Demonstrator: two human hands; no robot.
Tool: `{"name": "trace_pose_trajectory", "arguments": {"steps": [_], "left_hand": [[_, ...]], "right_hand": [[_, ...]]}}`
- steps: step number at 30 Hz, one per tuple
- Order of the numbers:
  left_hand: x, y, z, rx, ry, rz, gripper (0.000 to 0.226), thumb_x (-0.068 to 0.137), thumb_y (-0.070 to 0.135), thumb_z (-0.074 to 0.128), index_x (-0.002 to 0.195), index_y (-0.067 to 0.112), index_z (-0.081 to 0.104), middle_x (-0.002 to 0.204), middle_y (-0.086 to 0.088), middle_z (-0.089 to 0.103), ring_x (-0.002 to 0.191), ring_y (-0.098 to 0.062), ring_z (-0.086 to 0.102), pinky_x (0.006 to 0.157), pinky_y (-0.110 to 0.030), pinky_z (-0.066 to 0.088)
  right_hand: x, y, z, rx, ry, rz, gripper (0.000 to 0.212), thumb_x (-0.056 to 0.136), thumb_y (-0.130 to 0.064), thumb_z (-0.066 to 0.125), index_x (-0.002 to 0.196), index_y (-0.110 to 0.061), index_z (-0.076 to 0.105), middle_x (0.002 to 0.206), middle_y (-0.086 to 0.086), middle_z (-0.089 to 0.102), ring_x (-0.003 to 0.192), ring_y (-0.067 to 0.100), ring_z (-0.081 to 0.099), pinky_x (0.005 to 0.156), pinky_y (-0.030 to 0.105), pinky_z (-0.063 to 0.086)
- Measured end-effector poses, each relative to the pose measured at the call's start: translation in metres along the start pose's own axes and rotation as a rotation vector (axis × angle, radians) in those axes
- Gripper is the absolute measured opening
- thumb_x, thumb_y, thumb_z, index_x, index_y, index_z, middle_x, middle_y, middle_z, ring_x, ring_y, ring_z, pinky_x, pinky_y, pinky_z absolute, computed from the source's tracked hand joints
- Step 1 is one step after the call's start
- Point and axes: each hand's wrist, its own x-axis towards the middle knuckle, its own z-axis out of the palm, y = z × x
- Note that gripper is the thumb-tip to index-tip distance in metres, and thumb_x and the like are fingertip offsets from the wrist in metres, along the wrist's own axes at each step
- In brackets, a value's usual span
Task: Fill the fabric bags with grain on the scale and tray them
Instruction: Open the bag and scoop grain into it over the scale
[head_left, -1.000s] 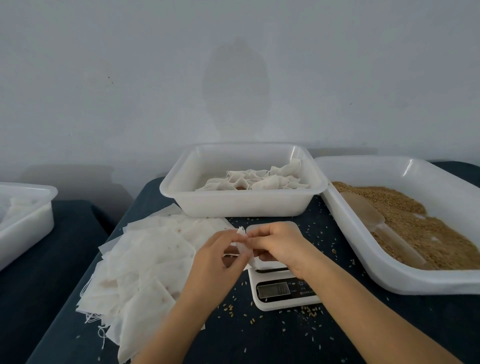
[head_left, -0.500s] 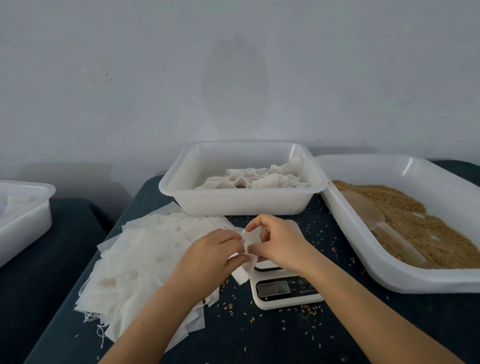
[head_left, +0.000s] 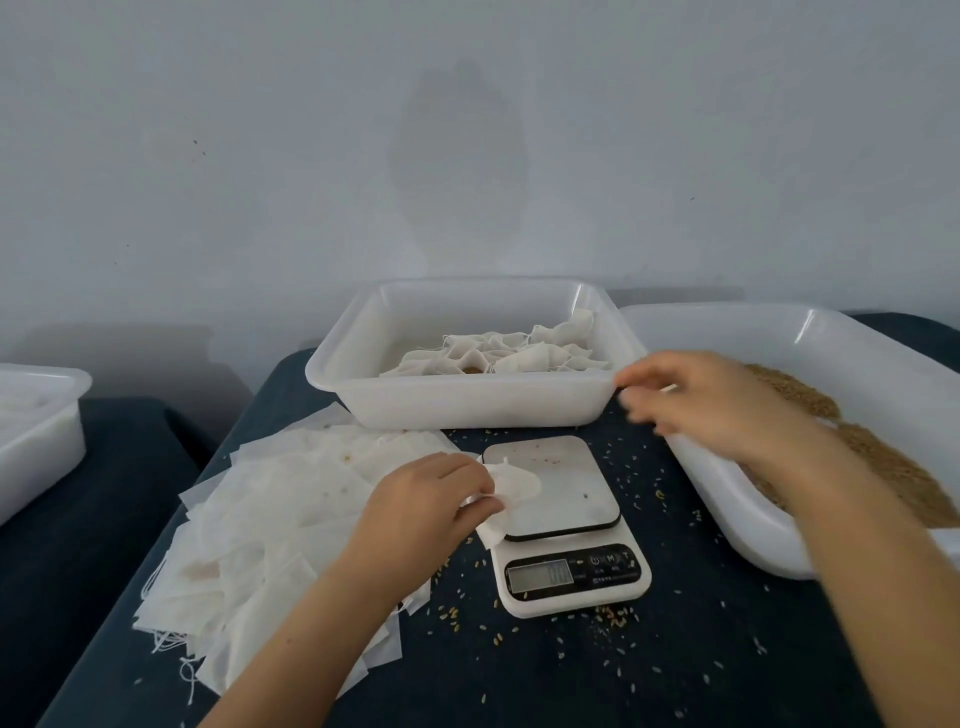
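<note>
Dark blue cloth covers the table (head_left: 675, 675), which carries everything from largest to smallest. Biggest is the white grain tray (head_left: 727, 499) at the right edge, holding brown grain (head_left: 883, 467). Behind the centre stands the white tray of filled bags (head_left: 467, 405), with a cluster of tied fabric pouches (head_left: 498, 353) inside. At the left lies a spread pile of empty fabric bags (head_left: 270, 509), flat and overlapping, with loose strings at its near edge. Just right of the pile sits the white digital scale (head_left: 566, 519). The right hand (head_left: 711, 400) hovers motion-blurred over the near rim of the grain tray; its fingers look loosely curled, but whether it holds anything I cannot tell. The left hand (head_left: 431, 499) pinches one empty bag (head_left: 511, 488), which rests on the scale's left edge. Loose grains (head_left: 613, 618) speckle the cloth around the scale.
</note>
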Motion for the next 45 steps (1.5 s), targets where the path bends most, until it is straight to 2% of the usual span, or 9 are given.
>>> {"name": "trace_pose_trajectory", "arguments": {"steps": [3,9,16,21,25,31,35,38,45], "left_hand": [[0.005,0.001,0.005,-0.026,-0.004,0.006,0.011,0.075,0.022,0.077,0.073,0.016,0.067,0.077,0.007,0.067,0.068,-0.012,0.062,0.056,-0.023,0.051],[0.016,0.008,0.017,-0.046,-0.014,0.002,0.012,0.075,0.021,0.077,0.073,0.017,0.067,0.076,0.009,0.066,0.065,-0.012,0.061,0.056,-0.022,0.049],[0.028,0.015,0.023,-0.04,-0.011,0.002,0.013,0.075,0.024,0.076,0.071,0.021,0.065,0.072,0.014,0.063,0.063,-0.003,0.055,0.057,-0.013,0.037],[0.029,0.013,0.026,-0.091,0.016,-0.028,0.011,0.075,0.023,0.076,0.073,0.02,0.065,0.074,0.014,0.063,0.065,-0.005,0.057,0.054,-0.02,0.045],[0.031,0.009,0.028,-0.114,0.026,-0.046,0.01,0.076,0.023,0.074,0.074,0.019,0.066,0.073,0.015,0.061,0.065,-0.004,0.055,0.055,-0.017,0.043],[0.032,0.009,0.032,-0.133,0.018,-0.054,0.013,0.079,0.032,0.064,0.074,0.02,0.065,0.074,0.015,0.061,0.065,-0.001,0.054,0.056,-0.014,0.041],[0.032,0.01,0.034,-0.158,0.002,-0.067,0.009,0.077,0.023,0.072,0.075,0.018,0.066,0.074,0.013,0.062,0.066,-0.005,0.056,0.056,-0.014,0.041],[0.031,0.009,0.032,-0.17,0.003,-0.087,0.008,0.078,0.022,0.072,0.075,0.018,0.066,0.075,0.014,0.061,0.066,-0.005,0.055,0.055,-0.018,0.043],[0.028,0.005,0.029,-0.212,-0.007,-0.134,0.007,0.081,0.024,0.069,0.076,0.019,0.065,0.076,0.017,0.06,0.069,-0.005,0.054,0.06,-0.016,0.044]], "right_hand": [[0.012,0.032,-0.05,-0.399,0.133,0.212,0.018,0.091,-0.031,0.061,0.098,-0.019,0.071,0.094,-0.011,0.065,0.081,0.009,0.059,0.073,0.032,0.047],[0.019,0.073,-0.064,-0.867,-0.279,0.534,0.032,0.089,-0.042,0.059,0.088,-0.01,0.059,0.075,-0.002,0.051,0.071,0.013,0.052,0.061,0.024,0.041],[0.023,0.085,-0.05,-0.788,-0.302,0.6,0.039,0.092,-0.031,0.056,0.117,-0.002,0.061,0.098,0.005,0.061,0.088,0.02,0.06,0.082,0.032,0.052],[0.028,0.086,-0.067,-0.675,-0.094,0.51,0.055,0.093,-0.056,0.046,0.092,-0.004,0.061,0.086,0.007,0.065,0.069,0.017,0.059,0.065,0.029,0.047],[0.032,0.078,-0.094,-0.76,-0.05,0.484,0.035,0.093,-0.034,0.056,0.067,-0.01,0.053,0.065,0.002,0.052,0.056,0.016,0.052,0.056,0.026,0.044],[0.037,0.079,-0.081,-0.871,-0.133,0.439,0.037,0.096,-0.036,0.051,0.07,-0.01,0.056,0.071,0.001,0.054,0.061,0.015,0.051,0.061,0.026,0.045],[0.039,0.096,-0.055,-0.753,-0.084,0.412,0.048,0.1,-0.043,0.042,0.092,-0.002,0.063,0.075,0.003,0.056,0.064,0.017,0.054,0.063,0.026,0.046],[0.036,0.104,-0.053,-0.691,-0.06,0.39,0.058,0.097,-0.055,0.038,0.082,-0.004,0.061,0.069,0.002,0.054,0.057,0.017,0.049,0.06,0.025,0.045],[0.027,0.118,-0.069,-0.546,0.086,0.315,0.049,0.095,-0.051,0.044,0.097,-0.006,0.065,0.067,0.001,0.054,0.052,0.015,0.045,0.054,0.025,0.039]]}}
